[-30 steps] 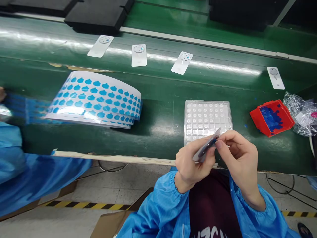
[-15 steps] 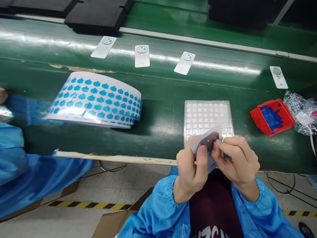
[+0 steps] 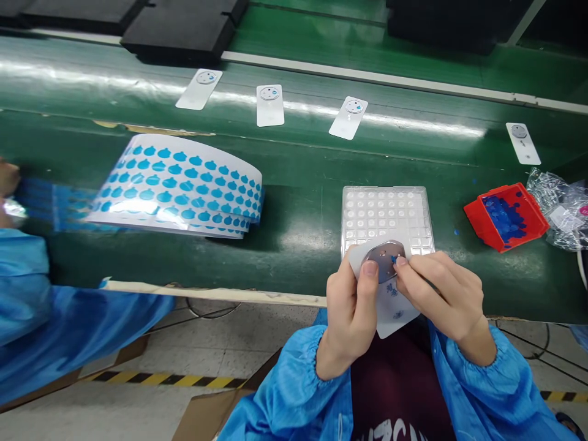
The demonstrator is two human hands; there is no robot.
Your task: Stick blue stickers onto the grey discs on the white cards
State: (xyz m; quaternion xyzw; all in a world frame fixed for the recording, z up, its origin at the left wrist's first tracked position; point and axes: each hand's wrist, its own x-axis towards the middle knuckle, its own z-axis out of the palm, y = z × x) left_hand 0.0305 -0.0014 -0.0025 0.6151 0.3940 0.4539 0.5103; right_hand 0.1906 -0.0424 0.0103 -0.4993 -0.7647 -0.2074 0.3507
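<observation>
My left hand (image 3: 351, 312) grips a white card (image 3: 390, 306) that carries a round grey metal disc (image 3: 383, 260), thumb pressed on the disc's left edge. My right hand (image 3: 443, 294) pinches at a small blue spot on the disc with thumb and forefinger. Both hands hover over the near edge of the green belt (image 3: 298, 214), just in front of a clear plastic tray (image 3: 386, 214) with many small cells.
A curled strip of blue stickers (image 3: 179, 184) lies left on the belt. Several white cards with discs (image 3: 270, 104) ride along the far side. A red bin (image 3: 505, 214) of blue bits and a plastic bag (image 3: 558, 208) sit right. A co-worker's blue sleeve (image 3: 55, 318) is at left.
The card has turned from edge-on to face-up and dropped toward me. My right fingers now pinch at the disc. The cards on the belt have drifted slightly right.
</observation>
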